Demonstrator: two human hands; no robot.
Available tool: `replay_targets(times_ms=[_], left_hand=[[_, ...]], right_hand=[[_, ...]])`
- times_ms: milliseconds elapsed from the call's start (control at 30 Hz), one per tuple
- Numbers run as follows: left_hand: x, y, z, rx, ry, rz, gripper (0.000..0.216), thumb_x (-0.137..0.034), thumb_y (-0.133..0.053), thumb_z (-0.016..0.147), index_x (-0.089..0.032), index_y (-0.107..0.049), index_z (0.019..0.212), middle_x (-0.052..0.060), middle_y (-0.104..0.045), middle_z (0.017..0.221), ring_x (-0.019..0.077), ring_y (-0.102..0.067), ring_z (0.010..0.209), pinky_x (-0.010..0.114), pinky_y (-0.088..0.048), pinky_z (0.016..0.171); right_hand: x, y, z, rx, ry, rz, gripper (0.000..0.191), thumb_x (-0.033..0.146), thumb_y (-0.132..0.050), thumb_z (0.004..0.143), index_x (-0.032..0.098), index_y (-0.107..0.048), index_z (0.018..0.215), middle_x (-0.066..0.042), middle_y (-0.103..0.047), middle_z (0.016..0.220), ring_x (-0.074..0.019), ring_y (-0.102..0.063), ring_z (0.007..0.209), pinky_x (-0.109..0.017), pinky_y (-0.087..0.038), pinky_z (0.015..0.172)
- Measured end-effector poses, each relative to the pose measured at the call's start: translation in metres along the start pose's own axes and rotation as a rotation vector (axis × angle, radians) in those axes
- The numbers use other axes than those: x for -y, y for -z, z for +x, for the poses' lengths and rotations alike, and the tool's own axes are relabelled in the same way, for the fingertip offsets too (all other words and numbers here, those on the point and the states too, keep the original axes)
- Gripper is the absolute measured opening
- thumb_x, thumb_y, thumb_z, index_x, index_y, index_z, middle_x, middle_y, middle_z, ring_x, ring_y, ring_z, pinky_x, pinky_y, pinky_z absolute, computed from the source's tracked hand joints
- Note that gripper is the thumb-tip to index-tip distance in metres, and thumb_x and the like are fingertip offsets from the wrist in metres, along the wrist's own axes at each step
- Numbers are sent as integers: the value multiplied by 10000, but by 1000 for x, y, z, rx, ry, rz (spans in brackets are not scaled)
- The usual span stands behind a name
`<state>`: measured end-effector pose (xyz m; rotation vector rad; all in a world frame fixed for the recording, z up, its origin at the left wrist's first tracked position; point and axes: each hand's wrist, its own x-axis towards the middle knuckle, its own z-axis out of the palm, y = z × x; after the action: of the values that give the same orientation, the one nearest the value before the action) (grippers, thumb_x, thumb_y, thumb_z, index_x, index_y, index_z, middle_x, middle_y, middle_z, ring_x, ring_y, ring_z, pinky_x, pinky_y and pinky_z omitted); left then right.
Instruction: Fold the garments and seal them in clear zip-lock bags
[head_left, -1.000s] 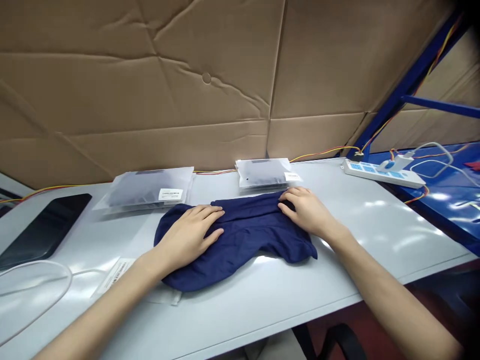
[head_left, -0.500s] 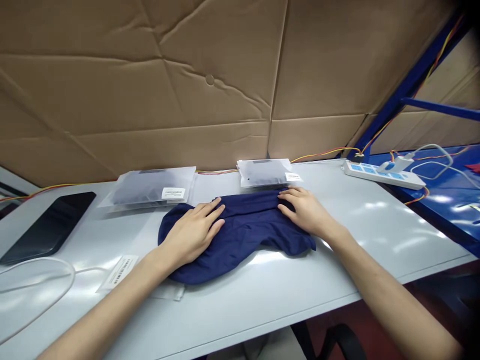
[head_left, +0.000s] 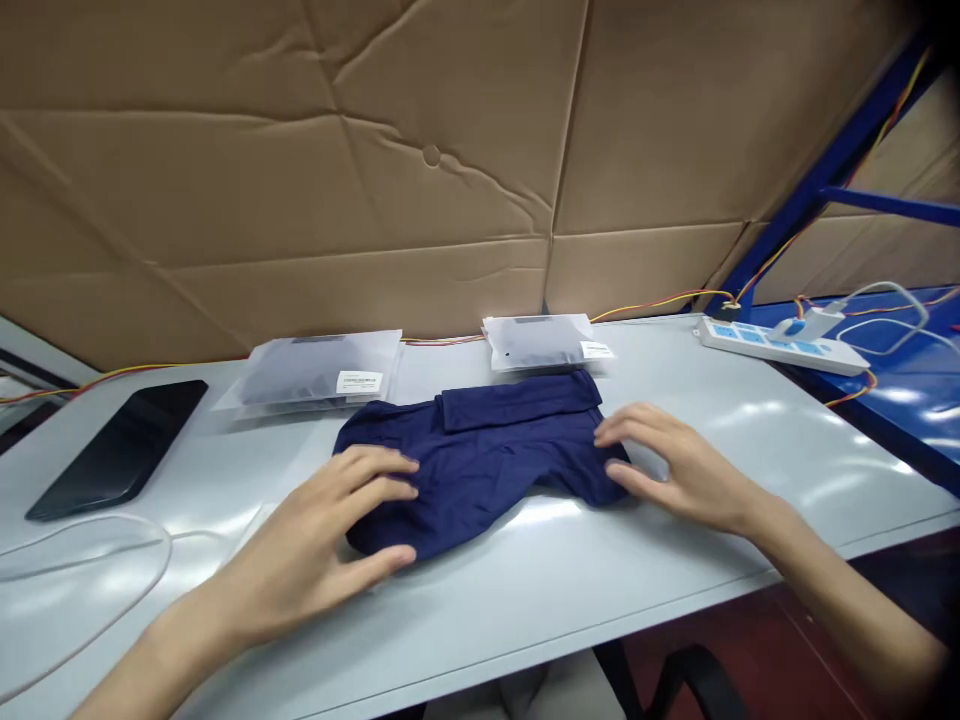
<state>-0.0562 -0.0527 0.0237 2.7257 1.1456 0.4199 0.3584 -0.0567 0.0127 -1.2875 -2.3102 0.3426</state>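
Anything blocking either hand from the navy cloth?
Nothing visible. The left hand has its fingers over the left part of the navy cloth; the right hand is at its right edge. Contact is unclear. The two labelled packets lie beyond its far side.

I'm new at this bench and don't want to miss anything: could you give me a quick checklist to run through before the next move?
1. Navy cloth lying on the table: ok.
2. Folded band along the far side lying flat: ok, it looks flat.
3. Near edge straight: not ok, it curves and waves.
4. Left hand off the cloth: cannot tell; its spread fingers overlap the cloth's left part in view.
5. Right hand off the cloth: cannot tell; its fingertips are at the right edge.
6. Black flat device apart from the cloth: ok.
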Motion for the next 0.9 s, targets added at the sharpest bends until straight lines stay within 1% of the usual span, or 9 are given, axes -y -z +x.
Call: replay_targets(times_ms=[100,133,233,333,433,500,600,667,900], left_hand=[[1,-4,-27,-46,-5,15,168,-424,-637,924,-339,-752,1013,15,-743,1197,268,-643,1190,435,-575,988],[2,-7,-32,-70,8,2,159,-403,-614,937,-341,-755,976,8,-763,1132,262,-664,1149,428,-583,968],[4,-12,-37,-132,118,-85,191,-413,-572,952,-329,-743,944,8,-777,1024,253,-698,1048,404,-587,930],[5,-9,-28,-201,322,-164,270,-509,-546,949,-294,-707,925,8,-763,972,232,-708,910,343,-583,809],[9,-3,-11,-216,549,-183,369,-591,-495,948,-273,-679,909,-9,-735,855,203,-674,762,303,-530,677],[13,-2,3,-183,631,-184,385,-597,-478,946,-267,-674,909,-11,-723,816,202,-658,737,303,-500,660],[22,-5,20,-100,645,-151,361,-576,-505,911,-261,-679,927,-10,-697,753,211,-650,706,301,-465,627],[26,-8,26,-62,629,-114,354,-565,-506,903,-258,-680,929,-15,-660,691,212,-638,672,294,-443,601],[28,-16,28,-40,615,-54,360,-572,-478,891,-261,-656,929,-24,-618,652,197,-582,604,291,-392,593]], right_hand=[[1,-4,-31,77,34,-71,475,365,-733,826,332,-632,1290,-109,-624,1365,-333,-591,1261,-528,-524,1028],[0,-8,-38,67,38,-94,480,344,-726,829,339,-625,1298,-108,-621,1370,-335,-589,1265,-535,-520,1030],[-4,-15,-45,-28,27,-84,219,258,-631,892,321,-669,1098,-88,-692,1210,-298,-644,1154,-495,-544,964],[-2,-16,-32,-153,-90,-7,80,299,-561,952,288,-635,927,-64,-717,979,-259,-680,941,-422,-557,839],[1,-12,-9,-252,-294,29,194,398,-532,970,276,-610,840,-27,-703,837,-233,-667,775,-369,-536,713],[-1,-11,6,-227,-385,41,196,405,-514,971,283,-638,882,-6,-703,793,-219,-654,717,-345,-507,643],[-8,-14,23,-144,-489,-121,161,387,-534,950,285,-651,911,-1,-688,725,-228,-634,666,-348,-449,598],[-12,-18,29,-116,-514,-259,135,369,-550,941,283,-650,916,-17,-703,761,-248,-644,702,-347,-418,590],[-17,-28,33,-176,-409,-499,150,331,-518,987,246,-634,1031,-83,-711,988,-313,-626,991,-379,-467,677]])
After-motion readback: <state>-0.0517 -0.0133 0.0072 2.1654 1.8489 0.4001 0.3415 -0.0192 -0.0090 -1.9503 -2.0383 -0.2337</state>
